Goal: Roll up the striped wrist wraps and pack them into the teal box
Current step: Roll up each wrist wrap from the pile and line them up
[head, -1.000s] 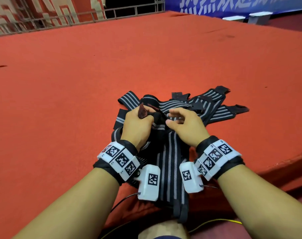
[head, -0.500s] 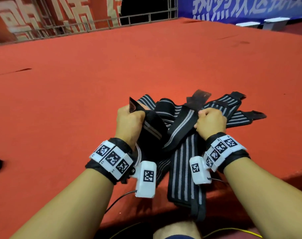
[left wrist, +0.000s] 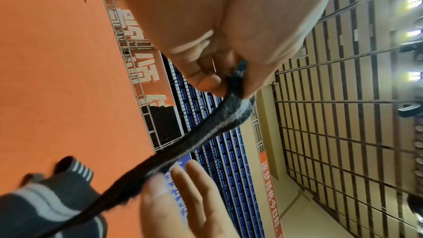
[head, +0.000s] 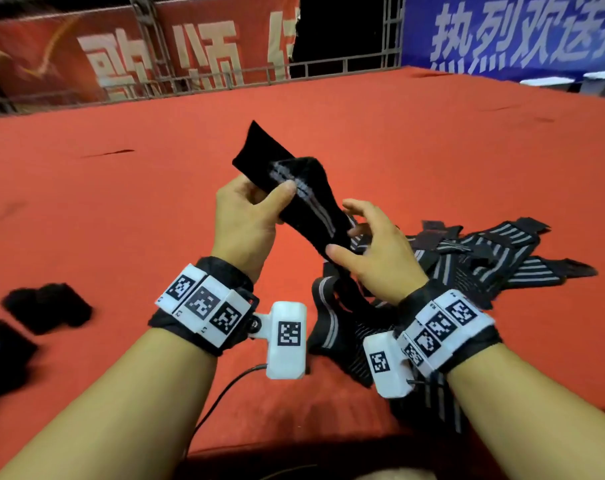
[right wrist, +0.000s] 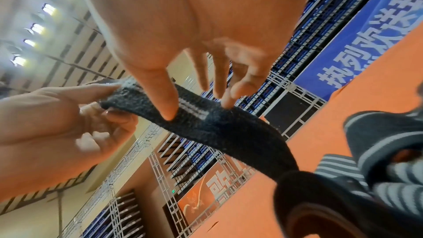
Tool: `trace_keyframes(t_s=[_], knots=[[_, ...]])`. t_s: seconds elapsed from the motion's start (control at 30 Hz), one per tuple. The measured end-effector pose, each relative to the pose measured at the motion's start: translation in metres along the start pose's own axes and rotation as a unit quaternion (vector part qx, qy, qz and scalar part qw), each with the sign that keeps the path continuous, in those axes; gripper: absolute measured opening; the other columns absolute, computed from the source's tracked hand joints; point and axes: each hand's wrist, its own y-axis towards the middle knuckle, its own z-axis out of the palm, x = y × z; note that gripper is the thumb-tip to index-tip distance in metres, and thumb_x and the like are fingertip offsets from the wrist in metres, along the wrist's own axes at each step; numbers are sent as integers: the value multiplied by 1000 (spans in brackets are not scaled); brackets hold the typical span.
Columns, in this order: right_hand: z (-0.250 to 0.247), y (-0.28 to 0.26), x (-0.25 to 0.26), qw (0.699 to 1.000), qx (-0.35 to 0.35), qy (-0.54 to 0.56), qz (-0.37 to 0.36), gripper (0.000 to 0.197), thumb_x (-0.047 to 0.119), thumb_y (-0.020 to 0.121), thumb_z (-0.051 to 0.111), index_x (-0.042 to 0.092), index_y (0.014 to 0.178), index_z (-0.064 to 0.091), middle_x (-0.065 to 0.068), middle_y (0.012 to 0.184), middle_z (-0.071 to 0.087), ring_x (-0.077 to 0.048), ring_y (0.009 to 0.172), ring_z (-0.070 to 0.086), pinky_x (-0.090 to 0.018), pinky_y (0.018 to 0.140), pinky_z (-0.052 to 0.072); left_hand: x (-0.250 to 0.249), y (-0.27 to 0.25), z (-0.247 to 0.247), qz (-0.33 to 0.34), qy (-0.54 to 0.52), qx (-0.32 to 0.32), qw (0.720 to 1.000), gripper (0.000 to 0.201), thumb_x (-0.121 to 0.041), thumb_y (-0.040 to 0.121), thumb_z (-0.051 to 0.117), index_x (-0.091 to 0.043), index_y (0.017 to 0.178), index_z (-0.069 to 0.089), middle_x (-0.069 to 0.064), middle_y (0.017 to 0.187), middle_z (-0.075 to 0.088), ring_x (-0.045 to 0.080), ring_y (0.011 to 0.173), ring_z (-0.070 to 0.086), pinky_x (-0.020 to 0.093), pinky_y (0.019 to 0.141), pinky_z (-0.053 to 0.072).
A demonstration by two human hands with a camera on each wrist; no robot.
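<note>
My left hand holds one black, grey-striped wrist wrap raised above the red floor, pinching its upper end between thumb and fingers. The wrap hangs down to the right into the pile of striped wraps. My right hand is spread beside the wrap just below; its thumb and a fingertip touch the strap with the other fingers loose. The strap runs taut between the hands. The teal box is not in view.
Two dark bundles lie blurred on the red carpet at the left. A metal railing with red and blue banners borders the far edge. The carpet's near edge drops off just below my wrists.
My left hand has lifted the wrap's end up off the pile. My right hand has let go of its fistful and spread its fingers against the strap. The dark bundles came into view.
</note>
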Motion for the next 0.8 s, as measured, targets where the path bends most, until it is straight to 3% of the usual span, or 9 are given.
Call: trace_keyframes(t_s=[0.07, 0.13, 0.23, 0.33, 0.4, 0.5, 0.57, 0.63, 0.8], knots=[[4, 10, 11, 998, 17, -56, -1, 74, 31, 81, 78, 25, 146, 43, 5, 134, 54, -10, 100, 52, -25, 87, 36, -13, 3, -11, 16, -5, -4, 1000, 16, 1, 93, 65, -14, 87, 67, -13, 67, 68, 1, 60, 57, 16, 57, 43], [10, 15, 20, 996, 46, -80, -7, 66, 31, 82, 79, 26, 140, 49, 5, 131, 58, -11, 99, 55, -23, 87, 33, -27, 5, -23, 22, 6, -12, 1000, 16, 0, 98, 58, -12, 92, 67, -15, 67, 69, -4, 61, 59, 12, 58, 44], [24, 22, 35, 996, 30, -74, -26, 22, 29, 84, 77, 26, 100, 62, 12, 96, 61, 0, 72, 52, -25, 77, 34, -44, 8, -44, 20, 17, -38, 999, 19, -13, 104, 54, -13, 93, 70, -9, 77, 72, 6, 72, 63, 22, 65, 49], [39, 30, 58, 998, 12, -52, -39, 15, 27, 91, 70, 21, 83, 58, 10, 77, 61, -15, 69, 57, -30, 70, 37, -62, 7, -63, 9, 4, -67, 998, 31, -23, 107, 48, -14, 88, 71, -2, 76, 72, 14, 70, 64, 30, 62, 50], [46, 35, 77, 997, -32, -38, -53, 15, 25, 92, 67, 18, 83, 57, 7, 78, 65, -21, 77, 63, -36, 74, 46, -77, 4, -74, -2, -15, -86, 996, 34, -24, 107, 46, -14, 84, 69, -6, 68, 71, 11, 62, 65, 24, 54, 50], [54, 41, 107, 996, -53, 29, -63, 12, 17, 91, 68, 20, 90, 57, 9, 87, 67, -13, 69, 70, -42, 76, 56, -97, 2, -94, 19, -19, -113, 993, 36, -24, 107, 47, -14, 76, 62, -8, 54, 59, 9, 45, 52, 19, 43, 38], [58, 41, 129, 991, -9, 117, -71, 25, 11, 88, 72, 22, 104, 56, 11, 106, 65, -8, 86, 73, -44, 81, 60, -107, 1, -106, 50, -23, -111, 992, 35, -19, 107, 47, -14, 75, 60, -7, 53, 56, 11, 42, 46, 20, 41, 35], [61, 38, 151, 976, 55, 187, -92, 40, 13, 84, 79, 21, 115, 55, 10, 121, 61, -9, 107, 69, -42, 91, 59, -118, -1, -114, 61, -32, -100, 993, 32, -16, 107, 47, -14, 80, 63, -7, 60, 64, 12, 51, 59, 23, 45, 45], [64, 22, 205, 940, 156, 226, -203, 48, 32, 80, 78, 16, 124, 63, 4, 121, 69, -12, 113, 66, -39, 95, 56, -139, -8, -128, 91, -28, -73, 993, 30, -17, 106, 49, -7, 84, 65, 3, 74, 70, 16, 64, 69, 23, 54, 53]])
